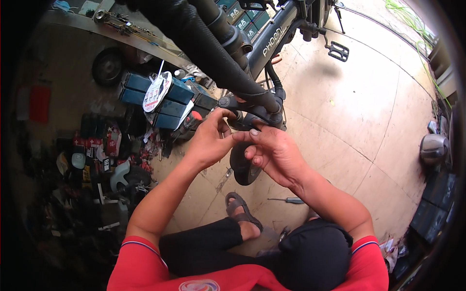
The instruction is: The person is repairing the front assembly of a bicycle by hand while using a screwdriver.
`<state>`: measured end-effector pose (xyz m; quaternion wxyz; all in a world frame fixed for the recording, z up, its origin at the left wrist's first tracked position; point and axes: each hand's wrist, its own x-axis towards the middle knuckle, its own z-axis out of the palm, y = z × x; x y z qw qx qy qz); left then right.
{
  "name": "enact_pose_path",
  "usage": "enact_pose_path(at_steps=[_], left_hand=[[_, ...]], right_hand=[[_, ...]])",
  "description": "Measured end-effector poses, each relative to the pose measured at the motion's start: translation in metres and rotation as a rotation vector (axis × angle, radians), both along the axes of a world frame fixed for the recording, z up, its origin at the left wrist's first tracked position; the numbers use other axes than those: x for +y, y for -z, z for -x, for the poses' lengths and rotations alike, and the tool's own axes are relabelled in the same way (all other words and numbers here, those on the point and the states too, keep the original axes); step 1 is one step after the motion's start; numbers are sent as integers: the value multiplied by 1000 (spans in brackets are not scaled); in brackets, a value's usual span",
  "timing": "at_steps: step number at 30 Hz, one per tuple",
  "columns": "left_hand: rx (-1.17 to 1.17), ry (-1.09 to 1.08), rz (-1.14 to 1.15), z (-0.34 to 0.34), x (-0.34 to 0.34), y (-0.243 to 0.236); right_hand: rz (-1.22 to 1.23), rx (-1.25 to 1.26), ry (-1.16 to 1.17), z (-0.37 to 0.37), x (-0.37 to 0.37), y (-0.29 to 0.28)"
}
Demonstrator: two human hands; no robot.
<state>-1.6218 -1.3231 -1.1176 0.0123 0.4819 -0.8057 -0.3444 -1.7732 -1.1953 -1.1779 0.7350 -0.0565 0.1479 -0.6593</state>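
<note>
The black bicycle frame (269,41) slants across the top of the view, with a thick black tube (204,53) ending at a joint (273,116) just beyond my hands. My left hand (208,141) has curled fingers at the lower end of that joint. My right hand (272,155) meets it from the right, thumb and index finger together near my left thumb, other fingers bent. Whatever my fingertips hold is too small or hidden to make out. A small black wheel (239,169) sits below my hands, partly covered by them.
A screwdriver (293,200) lies on the tiled floor (369,121) by my feet. Stacked teal battery blocks (136,87), a loose tyre (107,68) and cluttered parts (107,155) crowd the left. A helmet (432,148) and dark boxes (434,203) line the right edge. A pedal (338,51) sticks out above.
</note>
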Motion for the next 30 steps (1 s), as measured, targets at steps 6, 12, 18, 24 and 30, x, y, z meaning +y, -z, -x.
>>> enact_pose_path(at_steps=[6, 12, 18, 24, 30], left_hand=[[73, 124, 9, -17, -8, 19], [154, 102, -17, -15, -7, 22], [298, 32, -98, -15, -13, 36], [143, -106, -66, 2, -4, 21], [281, -209, -335, 7, -4, 15]], right_hand=[[-60, -298, 31, -17, -12, 11], [7, -464, 58, -15, -10, 17], [-27, -488, 59, -22, -9, 15], [104, -418, 27, -20, -11, 30], [181, -33, 4, -14, -8, 40]])
